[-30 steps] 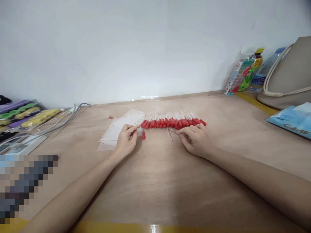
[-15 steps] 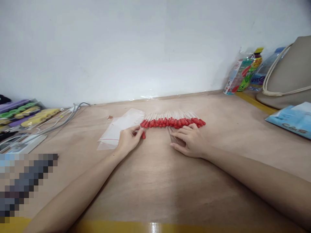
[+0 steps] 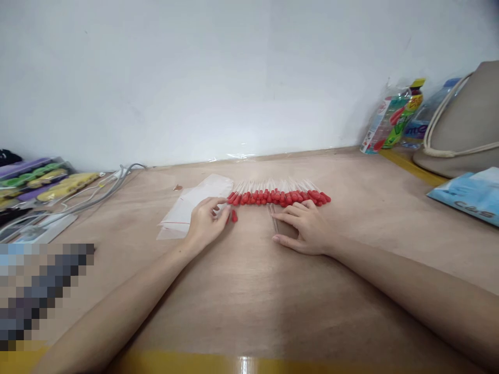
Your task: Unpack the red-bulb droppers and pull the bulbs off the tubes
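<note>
Glass tubes (image 3: 274, 221), just in front of the row of droppers (image 3: 278, 197), lay under the flat, open right hand (image 3: 306, 228): likely light, brittle, roll-prone, best pinched mid-shaft. The left hand (image 3: 205, 222) curled by a loose red bulb (image 3: 234, 215) at the row's left end; its pinch could not be told

A pixelated patch (image 3: 42, 296) blots the lower left — nothing readable. The right edge cuts off the beige bag (image 3: 463, 124) and blue packet (image 3: 470, 195); the right hand (image 3: 307, 231) half-covers glass tubes (image 3: 273, 221).

plain white wall (image 3: 218, 72) behind a light wooden table (image 3: 249, 291) with yellow edging.
</note>
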Tool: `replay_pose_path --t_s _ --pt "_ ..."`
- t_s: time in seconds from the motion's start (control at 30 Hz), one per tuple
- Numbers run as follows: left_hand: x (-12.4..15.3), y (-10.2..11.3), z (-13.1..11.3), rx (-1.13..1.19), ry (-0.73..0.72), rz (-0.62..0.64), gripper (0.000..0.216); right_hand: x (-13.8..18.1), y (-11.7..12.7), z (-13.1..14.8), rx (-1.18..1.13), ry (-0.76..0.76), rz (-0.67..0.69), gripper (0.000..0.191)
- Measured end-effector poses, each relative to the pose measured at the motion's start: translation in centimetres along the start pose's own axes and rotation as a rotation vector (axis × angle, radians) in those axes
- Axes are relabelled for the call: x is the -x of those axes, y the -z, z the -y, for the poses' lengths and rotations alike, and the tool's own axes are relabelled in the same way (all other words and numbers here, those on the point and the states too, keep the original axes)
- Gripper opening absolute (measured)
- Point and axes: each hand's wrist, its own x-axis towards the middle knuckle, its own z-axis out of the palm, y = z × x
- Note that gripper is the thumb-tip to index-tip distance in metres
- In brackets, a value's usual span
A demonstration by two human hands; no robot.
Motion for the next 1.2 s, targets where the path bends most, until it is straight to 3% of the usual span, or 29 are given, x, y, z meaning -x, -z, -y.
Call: replay_pose_path --t_s 0.13,0.23,0.47,0.7,0.77,1.0,1.2 --pt "-1.3 -1.1 -1.7 -0.092 -0.286 0.024 0.022 0.1 -0.1 -0.1 -0.002 0.013 -0.026 0.045" --pt "-2.6 -2.6 -2.5 -0.166 -0.354 0.07 0.027 0.1 -0.1 -0.1 0.003 0.013 -0.043 0.043" --pt "-4.0 -4.5 -2.5 -0.204 -0.349 0.095 0.017 0.0 0.0 -0.1 -0.012 0.008 -0.027 0.04" --pt "-2.8 -4.6 -2.3 0.137 -0.178 -0.198 0.017 -0.1 -0.3 -0.3 -0.014 -0.119 -0.027 0.045" --pt "-2.0 -4.5 -2.1 0.209 -0.156 -0.233 0.018 -0.1 -0.4 -0.4 -0.003 -0.176 -0.019 0.048" --pt "0.4 -3.1 -2.5 0.227 -0.404 -0.236 0.015 -0.2 -0.5 -0.3 0.033 -0.246 -0.022 0.047" --pt "1.4 -2.4 -2.6 0.234 -0.405 -0.157 0.014 -0.2 -0.6 -0.3 0.035 -0.255 -0.034 0.048"
